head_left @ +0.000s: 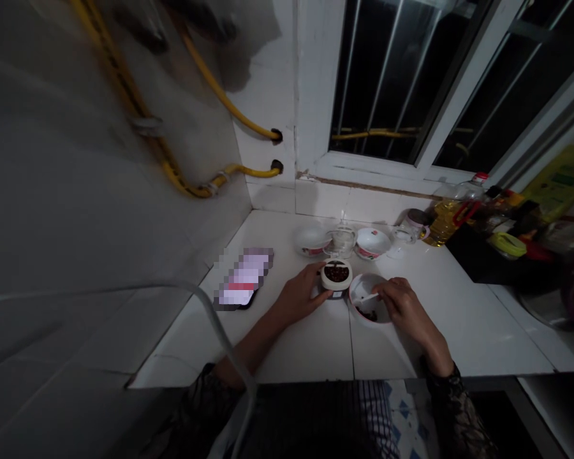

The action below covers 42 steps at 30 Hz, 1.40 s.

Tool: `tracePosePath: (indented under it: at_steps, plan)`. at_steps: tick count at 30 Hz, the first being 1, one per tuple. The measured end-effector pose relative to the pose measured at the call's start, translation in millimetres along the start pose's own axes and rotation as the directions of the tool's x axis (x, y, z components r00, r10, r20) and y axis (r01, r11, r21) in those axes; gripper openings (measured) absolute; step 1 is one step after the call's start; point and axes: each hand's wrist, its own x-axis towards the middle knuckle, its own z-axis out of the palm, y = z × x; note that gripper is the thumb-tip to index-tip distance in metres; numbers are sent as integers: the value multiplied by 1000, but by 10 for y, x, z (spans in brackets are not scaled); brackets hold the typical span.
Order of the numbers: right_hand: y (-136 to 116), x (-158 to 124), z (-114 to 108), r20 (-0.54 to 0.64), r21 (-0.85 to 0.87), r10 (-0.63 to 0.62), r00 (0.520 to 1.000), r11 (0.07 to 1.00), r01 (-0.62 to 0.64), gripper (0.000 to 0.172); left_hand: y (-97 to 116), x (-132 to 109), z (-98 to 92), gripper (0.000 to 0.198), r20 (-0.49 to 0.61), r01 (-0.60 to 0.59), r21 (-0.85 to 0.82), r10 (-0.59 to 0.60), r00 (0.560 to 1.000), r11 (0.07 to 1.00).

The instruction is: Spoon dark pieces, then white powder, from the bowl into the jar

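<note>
Right grip (pixel 404 303) hides part of white spoon (pixel 367 298); dark bits (pixel 368 314) unclear.

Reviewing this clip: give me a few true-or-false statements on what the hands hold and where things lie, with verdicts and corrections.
1. The left hand grips the jar. True.
2. The right hand holds the spoon at the bowl. True.
3. The bowl is empty. False: dark pieces lie in it.
4. The phone lies to the left of the left hand. True.
5. The jar stands to the right of the bowl. False: it stands to the left of it.
</note>
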Motion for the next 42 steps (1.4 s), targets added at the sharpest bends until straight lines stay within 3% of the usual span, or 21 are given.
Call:
tracePosePath:
  at_steps: [3,9,11,14,17,20,23,26,29,34,37,42]
  plan:
    - [-22,-56,-90,0,15,30,1000,999,-30,24,11,-6,-7,59,6,13,-2,-13,1000,1000]
    - [75,-240,-52,-276,-24,161,947,984,-174,20,94,-19,-186,71,110,95,-29,-92,990,995]
    - [85,-316,4,-339,12,216,915,974,-225,21,121,-33,-309,72,75,143,-5,-143,987,990]
    - [64,-424,102,-395,125,338,854,941,-315,23,180,-119,-492,57,2,212,55,-212,977,976]
    - [23,-494,212,-427,255,472,771,881,-398,26,307,-302,-544,35,60,265,-67,-262,963,962]
    - [-22,-511,317,-459,368,581,673,813,-451,30,483,-491,-357,35,211,385,-332,-330,920,861]
    - [-66,-490,392,-507,414,621,598,783,-463,30,615,-550,7,71,316,490,-592,-375,871,640]
    - [-99,-458,439,-527,416,613,589,790,-451,30,684,-466,360,91,440,599,-697,-424,791,395]
    - [-109,-443,473,-533,417,603,594,798,-436,30,747,-351,577,99,434,568,-768,-412,801,296]
    - [-100,-498,505,-500,398,565,656,823,-405,28,860,-252,724,78,360,512,-823,-472,805,246]
    - [-108,-566,498,-488,413,572,659,817,-403,27,882,-223,785,75,346,527,-813,-522,779,247]
    - [-142,-689,475,-520,429,538,664,836,-342,26,882,-239,850,75,326,518,-809,-520,789,279]
